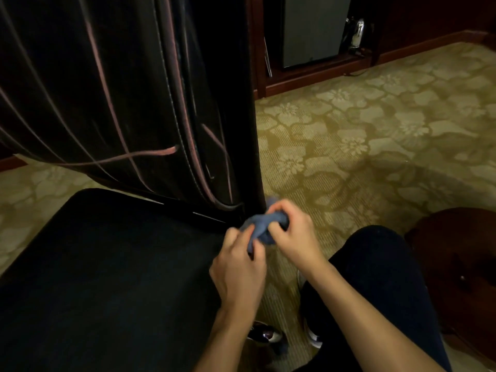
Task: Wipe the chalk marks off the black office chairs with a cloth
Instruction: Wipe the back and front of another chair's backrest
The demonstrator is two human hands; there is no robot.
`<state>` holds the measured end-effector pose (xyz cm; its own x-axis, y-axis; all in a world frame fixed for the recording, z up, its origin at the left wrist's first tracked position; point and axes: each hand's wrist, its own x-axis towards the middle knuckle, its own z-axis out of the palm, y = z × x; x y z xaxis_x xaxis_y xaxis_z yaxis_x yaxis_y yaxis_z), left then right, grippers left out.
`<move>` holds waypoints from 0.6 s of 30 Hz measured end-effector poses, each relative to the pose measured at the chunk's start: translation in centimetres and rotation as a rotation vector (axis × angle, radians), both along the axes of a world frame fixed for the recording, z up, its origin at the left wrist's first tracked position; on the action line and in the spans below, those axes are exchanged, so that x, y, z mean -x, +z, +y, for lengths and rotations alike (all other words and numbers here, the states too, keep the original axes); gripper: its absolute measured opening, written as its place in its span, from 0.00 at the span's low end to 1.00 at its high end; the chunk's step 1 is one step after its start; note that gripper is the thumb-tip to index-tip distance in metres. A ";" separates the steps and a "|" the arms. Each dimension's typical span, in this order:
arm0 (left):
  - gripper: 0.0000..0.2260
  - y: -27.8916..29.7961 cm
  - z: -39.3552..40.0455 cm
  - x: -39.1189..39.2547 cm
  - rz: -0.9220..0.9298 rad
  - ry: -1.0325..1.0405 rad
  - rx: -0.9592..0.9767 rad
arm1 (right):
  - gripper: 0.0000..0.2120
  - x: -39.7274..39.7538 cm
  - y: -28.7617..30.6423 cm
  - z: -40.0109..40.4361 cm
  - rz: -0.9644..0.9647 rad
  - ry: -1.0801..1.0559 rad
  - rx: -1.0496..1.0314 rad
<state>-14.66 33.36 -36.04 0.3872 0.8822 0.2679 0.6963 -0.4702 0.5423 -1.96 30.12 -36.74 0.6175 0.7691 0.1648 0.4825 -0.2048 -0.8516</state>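
A black office chair fills the left side: its backrest (112, 89) stands upright and carries several long pink chalk lines (150, 153), and its seat (107, 264) lies dark below. A bunched blue-grey cloth (261, 225) hangs in the air just past the seat's right rear corner. My left hand (239, 267) pinches the cloth's near end. My right hand (291, 232) grips its far end with curled fingers. Both hands are close together, beside the backrest's lower right edge.
Patterned yellow-green carpet (375, 124) covers the floor to the right. My knee in dark trousers (375, 277) is at the lower right, with a dark wooden piece of furniture (456, 264) beyond it. A wooden cabinet with a dark panel (311, 30) stands at the back.
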 end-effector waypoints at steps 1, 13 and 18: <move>0.12 -0.6 -0.3 0.4 0.072 0.009 0.060 | 0.10 0.1 -1.4 -0.7 0.011 0.058 0.126; 0.11 0.8 3.9 1.5 -0.119 0.155 0.061 | 0.13 4.3 1.3 0.5 -0.030 -0.072 -0.033; 0.11 0.4 3.3 0.2 -0.433 0.153 0.128 | 0.16 5.4 1.7 0.2 -0.081 -0.177 -0.153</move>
